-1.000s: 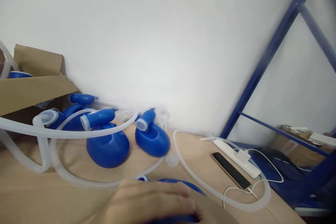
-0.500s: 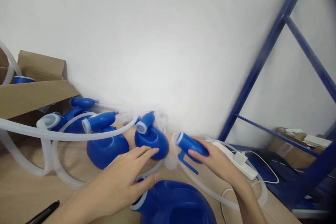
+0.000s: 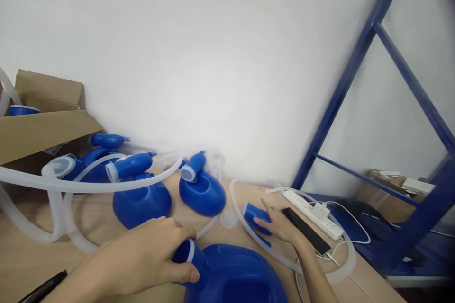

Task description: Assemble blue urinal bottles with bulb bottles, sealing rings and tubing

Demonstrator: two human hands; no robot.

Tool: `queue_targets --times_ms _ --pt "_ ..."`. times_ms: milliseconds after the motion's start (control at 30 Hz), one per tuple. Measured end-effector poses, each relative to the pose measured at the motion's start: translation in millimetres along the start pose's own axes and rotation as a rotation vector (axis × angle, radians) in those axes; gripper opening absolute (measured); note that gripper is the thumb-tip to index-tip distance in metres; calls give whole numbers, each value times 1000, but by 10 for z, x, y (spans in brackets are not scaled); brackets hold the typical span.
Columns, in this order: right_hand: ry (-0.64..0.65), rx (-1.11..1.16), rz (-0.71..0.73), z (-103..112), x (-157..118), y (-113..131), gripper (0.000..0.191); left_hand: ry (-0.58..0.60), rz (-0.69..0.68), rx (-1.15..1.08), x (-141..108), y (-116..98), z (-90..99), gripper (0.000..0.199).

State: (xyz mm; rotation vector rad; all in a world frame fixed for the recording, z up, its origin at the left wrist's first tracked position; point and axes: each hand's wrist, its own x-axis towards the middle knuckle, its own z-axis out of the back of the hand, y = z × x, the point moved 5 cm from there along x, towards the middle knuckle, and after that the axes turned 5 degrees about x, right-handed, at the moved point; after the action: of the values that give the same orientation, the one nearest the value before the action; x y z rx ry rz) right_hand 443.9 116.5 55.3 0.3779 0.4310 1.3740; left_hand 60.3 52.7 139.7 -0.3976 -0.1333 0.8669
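Nearest, the blue jug (image 3: 236, 267) sits on the surface (image 3: 24, 265), cut off by the bottom edge of the view, its open mouth towards the left hand (image 3: 152, 255). That hand's fingers curl over the far side of the mouth and its thumb lies along the near side, so the neck is between them; how firmly they press cannot be told. A black rod (image 3: 44, 286) lies below the left forearm. Just beyond the jug, to its right, a blue cup (image 3: 254, 210) lies on its side under the right hand (image 3: 280, 225), whose fingers are spread, the thumb over the cup's near side and the index reaching past its far side. A clear tube (image 3: 350, 262) loops around the cup and under the right forearm; a clear cap (image 3: 229, 219) lies left of the cup, outside the loop. Right of the hand are a phone (image 3: 310, 233) and a power strip (image 3: 302, 204). Farther back, more jugs (image 3: 202, 194) stand towards the wall (image 3: 231, 57), with a carton (image 3: 46, 130) at left.
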Motion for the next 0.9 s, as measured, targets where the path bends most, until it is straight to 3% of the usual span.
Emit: queue_targets --times_ms 67,200,300,400,500,600,667,733,833,900 --pt "12 -61 117 -27 -38 224 87 23 -9 -21 14 -20 29 27" --pt "104 -172 332 -292 -117 683 62 56 -19 -62 31 -37 70 23" --pt "133 -305 391 -529 -113 823 40 57 -27 -67 31 -10 84 25" --pt "133 -311 468 -588 -112 854 14 49 -43 -41 22 41 84 32" --pt "177 -132 514 -426 -178 862 9 41 -32 -14 2 108 82 38" --pt "216 78 502 -123 -297 892 21 38 13 0 -26 162 91 43" --pt "174 209 440 116 -372 924 34 37 20 18 -42 159 98 48" --pt "52 357 384 349 -451 993 43 1 -5 59 -42 114 106 56" --pt "-65 575 385 513 -649 1239 51 -211 -128 214 -16 -56 133 72" --pt "-9 675 407 430 -842 1497 52 -457 -280 402 -24 -240 145 74"
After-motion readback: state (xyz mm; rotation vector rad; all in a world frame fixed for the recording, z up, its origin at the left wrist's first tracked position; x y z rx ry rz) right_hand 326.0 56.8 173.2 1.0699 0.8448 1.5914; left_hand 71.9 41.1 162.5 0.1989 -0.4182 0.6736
